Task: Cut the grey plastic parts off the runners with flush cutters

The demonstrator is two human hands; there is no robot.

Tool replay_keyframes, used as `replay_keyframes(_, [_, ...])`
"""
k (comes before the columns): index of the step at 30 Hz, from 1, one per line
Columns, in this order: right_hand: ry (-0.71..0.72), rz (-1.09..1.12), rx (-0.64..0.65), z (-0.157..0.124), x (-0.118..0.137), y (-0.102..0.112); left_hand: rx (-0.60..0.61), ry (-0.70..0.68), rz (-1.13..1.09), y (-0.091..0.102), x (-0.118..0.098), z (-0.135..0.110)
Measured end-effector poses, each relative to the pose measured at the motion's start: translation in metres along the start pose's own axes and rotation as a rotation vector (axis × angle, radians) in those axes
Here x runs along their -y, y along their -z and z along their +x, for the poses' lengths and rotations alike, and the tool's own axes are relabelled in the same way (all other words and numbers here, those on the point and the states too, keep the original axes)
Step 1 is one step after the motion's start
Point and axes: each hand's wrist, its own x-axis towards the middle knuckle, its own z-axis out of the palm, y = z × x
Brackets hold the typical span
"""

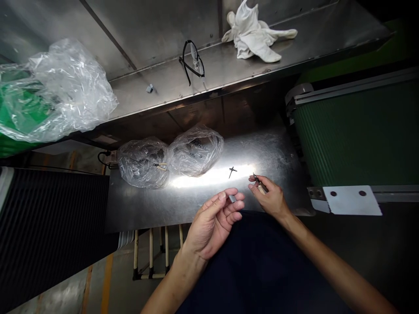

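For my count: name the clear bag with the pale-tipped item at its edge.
The left of the two clear plastic bags on the steel table: the pale-tipped item sits at its right edge; the other bag has none.

And here's the stainless steel bench (273, 152), brightly lit down the middle, and just ahead of the right fingers (252, 185) sits a small dark cross-shaped metal piece (232, 171)! Farther out past those fingers, to the left, two knotted clear plastic bags (144, 163) (196, 150) rest side by side, touching. Well beyond, up on the higher steel shelf (248, 76), we've got black-framed safety glasses (192, 61), a small grey block (149, 88) and crumpled white cloth gloves (255, 32).
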Motion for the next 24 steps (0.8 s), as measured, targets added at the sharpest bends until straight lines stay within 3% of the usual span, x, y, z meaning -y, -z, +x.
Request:
replay_keyframes(4, [0.053, 0.021, 0.012, 0.000, 0.029, 0.012, -0.049, -0.031, 0.043, -0.001, -0.002, -0.002])
replay_keyframes(8, [0.169, 0.035, 0.070, -0.001, 0.066, 0.037, -0.046, -0.040, 0.018, 0.000, -0.003, -0.003])
replay_keyframes(11, [0.340, -0.003, 0.166, 0.001, 0.096, 0.058, 0.005, -0.006, 0.002, 0.000, -0.005, -0.005])
replay_keyframes(15, [0.605, -0.210, 0.249, 0.010, 0.126, 0.077, 0.056, -0.004, -0.013, -0.001, -0.005, -0.006])
replay_keyframes(24, [0.700, -0.422, 0.322, 0.020, 0.141, 0.079, 0.003, -0.028, -0.020, -0.003, 0.000, -0.008])
